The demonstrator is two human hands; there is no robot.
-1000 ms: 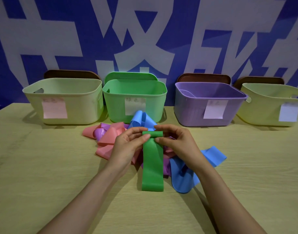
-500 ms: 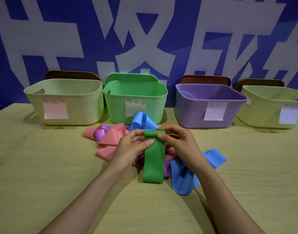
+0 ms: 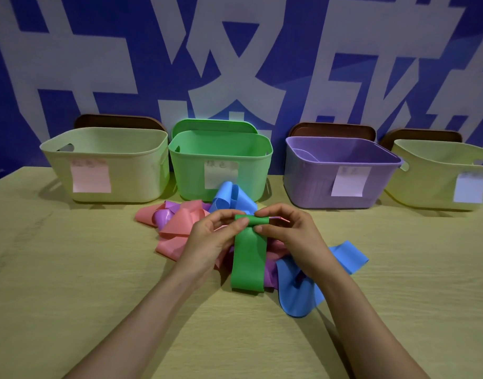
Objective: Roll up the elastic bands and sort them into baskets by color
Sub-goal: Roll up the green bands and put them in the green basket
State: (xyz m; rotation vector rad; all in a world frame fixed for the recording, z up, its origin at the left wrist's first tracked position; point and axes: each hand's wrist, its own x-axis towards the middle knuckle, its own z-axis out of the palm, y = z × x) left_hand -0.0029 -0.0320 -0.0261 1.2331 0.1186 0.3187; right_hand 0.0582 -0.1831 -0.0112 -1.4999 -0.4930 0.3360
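Observation:
A green elastic band [image 3: 248, 258] hangs over the pile, its top end turned into a small roll. My left hand [image 3: 213, 239] pinches the roll's left end and my right hand [image 3: 289, 231] pinches its right end. Under the hands lies a heap of loose bands: pink bands [image 3: 180, 225], a purple band [image 3: 163, 216] and blue bands [image 3: 297, 291]. At the back stand a cream basket [image 3: 131, 170] with a pink label, a green basket [image 3: 191, 170], a purple basket [image 3: 311, 181] and a yellow-green basket [image 3: 420, 181] at the far right.
The wooden table [image 3: 70, 283] carries everything. Brown lids [image 3: 117, 122] and a green lid lean behind the baskets against a blue and white wall.
The green band's free tail has grown shorter and its lower end has risen as both hands turned the top end into a roll.

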